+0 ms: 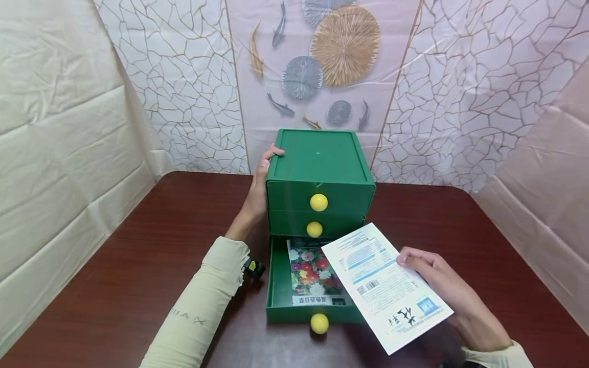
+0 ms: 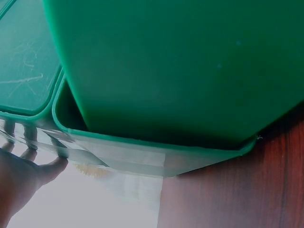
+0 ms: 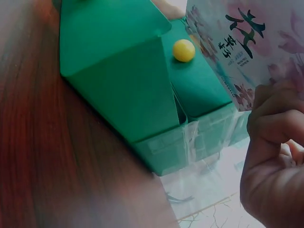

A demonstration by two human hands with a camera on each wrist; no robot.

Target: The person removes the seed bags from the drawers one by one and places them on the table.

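Clearly light, the seed packet (image 1: pixel 386 289): a flat, white-backed piece at the 4 o'clock side of the green drawer cabinet (image 1: pixel 317 163), lifted clear of the surface (image 1: pixel 184 245). Right hand (image 1: pixel 446 291) pinches it by one long edge, roughly the packet's 1 o'clock. No sag from that one-edge hold, so probably stiff card or a filled sleeve; contents hidden.

Its far corner, about 11 o'clock, overlaps the pulled-out bottom drawer (image 1: pixel 290 314) in the head view; cannot tell how high above. Printed face smooth, likely slick: a light pinch could let it swivel. Not brittle, I judge, but corners would crease if jammed against the drawer wall. Best hold: the long edge near mid-length, or the short edge at its own 5 o'clock, fingertips kept off the leading corner.

In the drawer, a zinnia packet (image 1: pixel 313 276) lies picture up. Knob (image 1: pixel 319 324) at the drawer's 6 o'clock, round and yellow, an easy fingertip pull. Left hand (image 1: pixel 259 191) grasps nothing; fingers extended, it rests against the cabinet at 10 o'clock, probably enough to steady it.
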